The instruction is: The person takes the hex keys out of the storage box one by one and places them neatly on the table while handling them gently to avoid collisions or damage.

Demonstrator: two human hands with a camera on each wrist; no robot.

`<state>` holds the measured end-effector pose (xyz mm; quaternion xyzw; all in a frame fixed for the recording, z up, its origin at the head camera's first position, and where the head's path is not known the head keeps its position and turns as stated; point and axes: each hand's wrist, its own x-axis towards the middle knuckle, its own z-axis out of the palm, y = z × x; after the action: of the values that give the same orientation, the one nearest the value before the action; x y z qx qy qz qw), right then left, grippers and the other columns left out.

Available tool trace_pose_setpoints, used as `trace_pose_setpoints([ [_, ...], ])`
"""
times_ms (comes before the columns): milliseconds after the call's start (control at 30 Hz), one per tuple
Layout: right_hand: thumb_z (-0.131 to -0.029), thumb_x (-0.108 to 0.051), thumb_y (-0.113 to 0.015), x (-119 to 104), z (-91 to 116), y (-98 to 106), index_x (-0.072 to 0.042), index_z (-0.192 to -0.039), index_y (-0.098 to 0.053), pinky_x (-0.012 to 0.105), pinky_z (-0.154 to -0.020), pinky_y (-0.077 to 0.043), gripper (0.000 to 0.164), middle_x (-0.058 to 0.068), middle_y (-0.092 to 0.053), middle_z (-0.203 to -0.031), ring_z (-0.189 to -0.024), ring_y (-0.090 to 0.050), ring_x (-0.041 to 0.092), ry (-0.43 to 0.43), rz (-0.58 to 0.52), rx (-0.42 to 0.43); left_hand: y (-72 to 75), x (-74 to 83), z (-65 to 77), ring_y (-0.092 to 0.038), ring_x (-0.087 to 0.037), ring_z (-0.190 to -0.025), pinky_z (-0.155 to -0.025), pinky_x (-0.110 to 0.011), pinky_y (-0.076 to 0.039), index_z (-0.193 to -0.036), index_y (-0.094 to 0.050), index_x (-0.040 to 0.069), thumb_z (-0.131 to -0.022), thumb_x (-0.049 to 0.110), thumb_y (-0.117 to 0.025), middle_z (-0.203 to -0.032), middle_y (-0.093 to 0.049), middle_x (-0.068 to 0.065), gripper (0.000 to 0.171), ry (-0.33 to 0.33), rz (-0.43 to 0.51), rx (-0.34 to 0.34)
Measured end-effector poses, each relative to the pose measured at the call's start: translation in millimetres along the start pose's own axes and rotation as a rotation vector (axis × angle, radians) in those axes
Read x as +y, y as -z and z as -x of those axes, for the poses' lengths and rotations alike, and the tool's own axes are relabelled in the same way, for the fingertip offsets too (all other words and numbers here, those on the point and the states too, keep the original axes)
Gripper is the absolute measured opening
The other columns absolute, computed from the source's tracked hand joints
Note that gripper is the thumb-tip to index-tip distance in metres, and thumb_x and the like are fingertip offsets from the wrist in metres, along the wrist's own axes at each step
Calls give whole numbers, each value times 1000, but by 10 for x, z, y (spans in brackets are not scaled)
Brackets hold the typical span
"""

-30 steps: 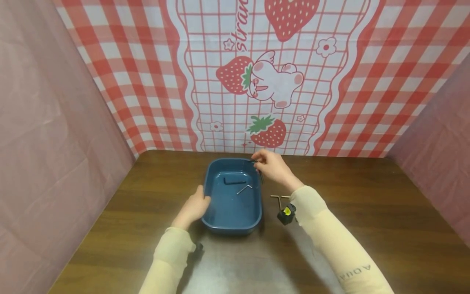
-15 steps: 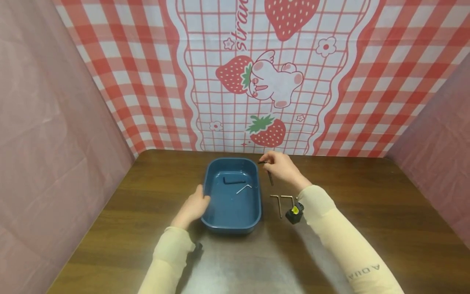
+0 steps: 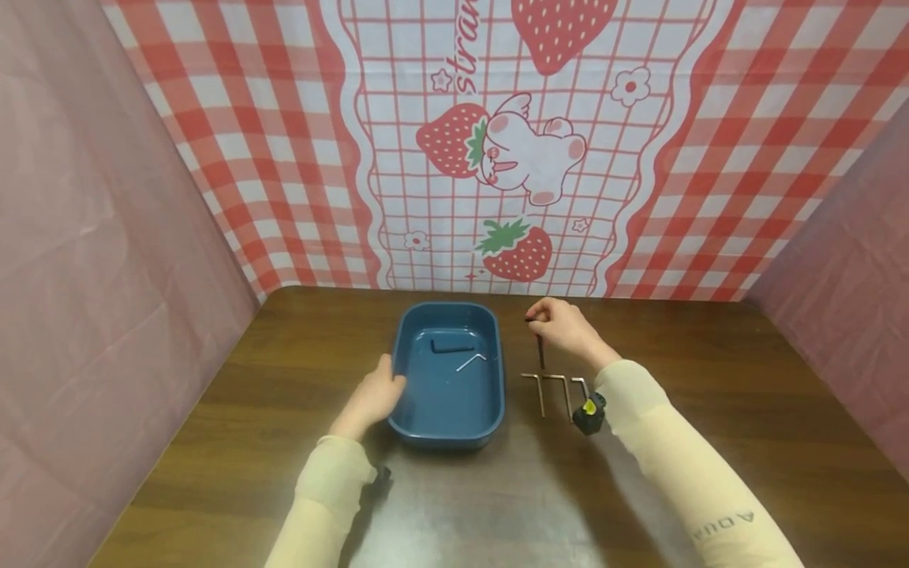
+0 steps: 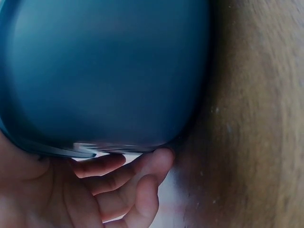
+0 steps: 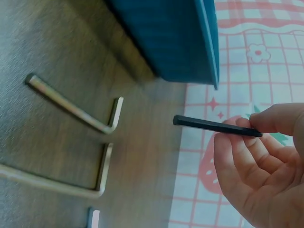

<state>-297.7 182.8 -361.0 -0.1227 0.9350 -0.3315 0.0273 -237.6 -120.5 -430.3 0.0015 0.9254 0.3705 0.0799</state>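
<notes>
My left hand [image 3: 371, 397] grips the left side of a blue tray [image 3: 444, 444]; its thumb lies at the rim, and in the left wrist view its fingers [image 4: 116, 197] lie against the outer wall. Inside the tray are a black hex key [image 3: 451, 349] and a smaller silver hex key [image 3: 470, 361]. My right hand [image 3: 566, 327] pinches another black hex key [image 5: 213, 126] between thumb and fingers, right of the tray and above the table. Below this hand, several brass-coloured hex keys [image 3: 541, 397] lie side by side on the wood, the rightmost partly hidden by the wrist camera.
The brown wooden table [image 3: 248, 442] runs back to a red-and-white checked strawberry cloth [image 3: 284, 158]. Pink curtains [image 3: 106, 276] hang at both sides. A black wrist camera [image 3: 589, 414] hangs under the right wrist.
My right hand has moved right, away from the tray's back right rim, carrying the black hex key. More of the brass-coloured hex keys now show. The left hand and tray stay put.
</notes>
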Motion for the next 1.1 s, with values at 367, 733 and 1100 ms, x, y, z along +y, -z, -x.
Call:
trace_pose_setpoints([
  [367, -84, -8, -54, 176, 59, 34, 2, -99, -58, 26, -55, -44, 19, 13, -64, -75, -62, -60, 25, 2, 19, -31, 8, 24, 12, -45, -42, -118, -95, -53, -38, -138, -22, -6, -92, 23, -35, -133, -40, -30, 55, 9, -9, -15],
  [733, -84, -5, -52, 257, 127, 73, 6, -99, -58, 31, -57, -51, 19, 17, -64, -80, -63, -62, 24, -31, 25, -52, 17, 8, 6, -49, -41, -114, -92, -52, -40, -135, -26, -5, -92, 23, -35, -129, -46, -30, 52, 5, -7, -10],
  [1100, -82, -1, -52, 352, 158, 109, 6, -95, -59, 26, -52, -48, 16, 17, -62, -78, -60, -62, 26, -23, 61, -18, 17, 22, 15, -46, -41, -117, -94, -53, -38, -136, -24, -5, -92, 24, -36, -132, -42, -29, 54, 15, 3, -16],
])
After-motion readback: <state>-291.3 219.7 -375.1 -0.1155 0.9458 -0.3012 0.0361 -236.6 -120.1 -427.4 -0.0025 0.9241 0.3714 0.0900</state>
